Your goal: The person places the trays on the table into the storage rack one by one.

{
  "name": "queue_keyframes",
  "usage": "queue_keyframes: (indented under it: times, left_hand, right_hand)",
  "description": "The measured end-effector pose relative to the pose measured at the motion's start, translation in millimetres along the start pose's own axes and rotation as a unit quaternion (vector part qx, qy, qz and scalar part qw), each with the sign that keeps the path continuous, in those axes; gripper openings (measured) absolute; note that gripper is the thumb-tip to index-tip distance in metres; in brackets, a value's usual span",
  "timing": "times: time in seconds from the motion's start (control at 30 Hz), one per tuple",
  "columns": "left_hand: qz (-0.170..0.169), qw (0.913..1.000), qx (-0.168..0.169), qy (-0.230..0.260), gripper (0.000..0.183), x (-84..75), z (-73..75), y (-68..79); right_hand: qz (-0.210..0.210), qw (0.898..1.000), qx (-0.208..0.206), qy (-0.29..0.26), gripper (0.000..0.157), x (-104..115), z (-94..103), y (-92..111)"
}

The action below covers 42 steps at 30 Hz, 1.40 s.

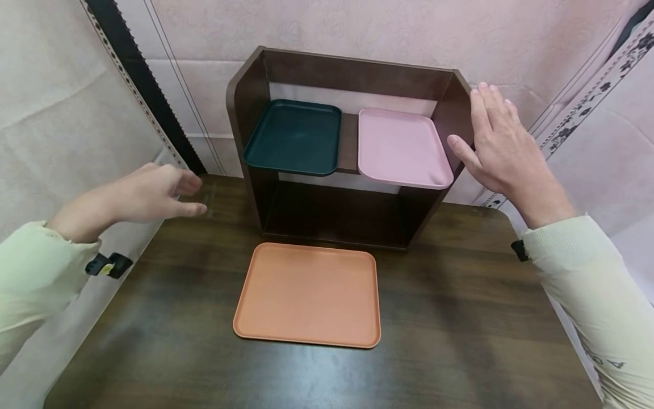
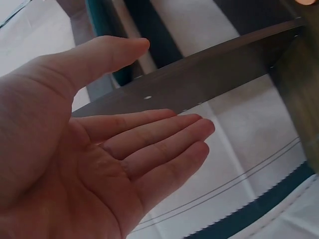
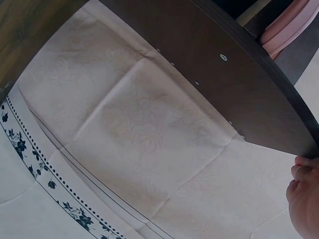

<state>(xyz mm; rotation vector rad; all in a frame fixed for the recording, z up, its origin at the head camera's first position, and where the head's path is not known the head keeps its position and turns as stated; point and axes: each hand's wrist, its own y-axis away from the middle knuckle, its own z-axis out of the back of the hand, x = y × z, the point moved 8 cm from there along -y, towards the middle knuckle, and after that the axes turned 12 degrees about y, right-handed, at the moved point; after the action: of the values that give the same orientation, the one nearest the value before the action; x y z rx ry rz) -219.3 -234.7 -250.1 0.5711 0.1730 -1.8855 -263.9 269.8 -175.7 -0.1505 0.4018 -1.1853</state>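
- At the back of the table [image 1: 439,341] stands the shelf [image 1: 357,71], upright, with the green tray [image 1: 293,139] on the left of its middle board and the pink tray [image 1: 401,145] on the right; the orange tray [image 1: 309,295] lies flat on the table in front.
- The left hand [image 1: 145,193] hangs left of the shelf, apart from it, fingers extended, thumb spread, holding nothing.
- The right hand [image 1: 506,145] is at the shelf's right side panel [image 3: 199,45], fingers straight and side by side, thumb held away, gripping nothing; whether it touches the panel, one cannot tell.
- The shelf looks stiff and fairly heavy for its size (screw heads show on the panel), so it would best be taken by both side panels, low enough to keep it from tipping.
- The trays look light, rigid and smooth, probably plastic; with the shelf tilted, the upper two could slide. Their raised rims offer the surest hold.
- The trays' undersides are hidden, and the lower compartment is dark.
- The right wrist view cuts off most of the right hand and the pink tray; the left wrist view shows the green tray only edge-on.
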Motion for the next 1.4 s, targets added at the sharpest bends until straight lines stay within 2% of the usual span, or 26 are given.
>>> queue_keyframes:
  times: [0.37, 0.53, 0.67, 0.83, 1.07, 1.27, 1.4]
  left_hand:
    - [0.018, 0.9981, 0.018, 0.056, 0.052, 30.0, -38.4, 12.1]
    - [0.037, 0.9962, 0.029, 0.073, 0.052, 43.5, -60.2, 15.7]
    - [0.039, 0.9944, 0.037, 0.091, 0.05, 51.4, -78.5, 17.6]
    - [0.038, 0.9924, 0.046, 0.108, 0.045, 58.7, -102.5, 18.3]
    - [0.075, 0.9817, 0.094, 0.147, 0.051, 67.0, -139.6, 18.7]
    - [0.093, 0.9757, 0.116, 0.161, 0.047, 69.3, -160.7, 15.1]
    - [0.106, 0.9715, 0.125, 0.171, 0.038, 69.0, -174.8, 13.4]
  right_hand:
    - [-0.004, 1.0, 0.004, -0.004, 0.083, -1, -0.9, 1]
    - [-0.004, 1.0, 0.008, -0.004, 0.084, -1, -1.3, -1]
    - [-0.004, 1.0, 0.009, -0.004, 0.084, 0, -0.6, -3]
    - [-0.003, 1.0, 0.008, -0.004, 0.084, 1, -0.5, -4]
    - [-0.003, 1.0, 0.006, -0.008, 0.084, 1, -1.8, -4]
    - [-0.005, 1.0, 0.01, -0.009, 0.085, -2, -3.0, -3]
    - [-0.006, 1.0, 0.013, -0.011, 0.085, -2, -4.2, -3]
